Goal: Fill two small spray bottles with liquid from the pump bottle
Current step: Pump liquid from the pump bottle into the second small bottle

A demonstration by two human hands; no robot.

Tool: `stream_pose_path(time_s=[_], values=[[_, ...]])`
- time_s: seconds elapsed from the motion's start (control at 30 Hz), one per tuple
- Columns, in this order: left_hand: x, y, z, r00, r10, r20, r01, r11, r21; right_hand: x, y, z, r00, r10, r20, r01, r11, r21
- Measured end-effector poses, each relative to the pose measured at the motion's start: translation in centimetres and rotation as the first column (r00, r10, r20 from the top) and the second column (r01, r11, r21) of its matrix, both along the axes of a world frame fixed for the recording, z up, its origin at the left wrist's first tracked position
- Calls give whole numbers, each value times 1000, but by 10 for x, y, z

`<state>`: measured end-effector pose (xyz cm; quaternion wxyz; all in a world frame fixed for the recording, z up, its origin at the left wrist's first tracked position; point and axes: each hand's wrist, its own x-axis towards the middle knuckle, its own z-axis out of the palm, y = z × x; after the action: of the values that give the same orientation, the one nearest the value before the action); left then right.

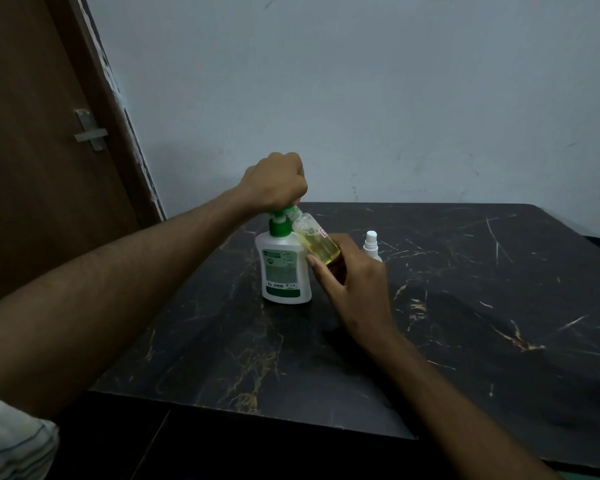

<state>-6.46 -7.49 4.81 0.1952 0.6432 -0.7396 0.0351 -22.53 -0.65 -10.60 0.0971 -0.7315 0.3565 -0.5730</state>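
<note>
Head view, left to right. Brown door point(42, 150) at far left, with a metal latch point(90, 130); pale blue-grey wall point(361, 91) behind everything else. Light sleeve point(11, 441) at the bottom left corner. Left hand point(274, 181) raised over the pump bottle point(284, 268), fingers curled into a fist down on the green pump head point(278, 221); fingertips hidden under the knuckles, so exact grip not visible. Pump bottle white, upright on the dark marbled bench point(465, 306), label facing the camera, standing toward the back of the bench. Just right of the pump head, small clear spray bottle point(317, 242), uncapped, tilted with its open neck up against the pump spout and its base lower to the right; yellowish liquid filling roughly its lower half; small red and white sticker on its side. Right hand point(354, 282) wrapped round the lower end of that tilted bottle, thumb along the near side, fingers curled behind, holding it off the bench and touching the side of the pump bottle. Farther right, partly hidden behind the right hand, second small spray bottle point(372, 244), white nozzle on, upright on the bench; contents not discernible.
</note>
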Motion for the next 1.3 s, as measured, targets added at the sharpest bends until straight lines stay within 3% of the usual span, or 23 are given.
stream_pose_path(time_s=[1.3], values=[[-2,4,4,996,54,65,-48,995,-86,-1,5,3,1000,5,-10,-4,1000,20]])
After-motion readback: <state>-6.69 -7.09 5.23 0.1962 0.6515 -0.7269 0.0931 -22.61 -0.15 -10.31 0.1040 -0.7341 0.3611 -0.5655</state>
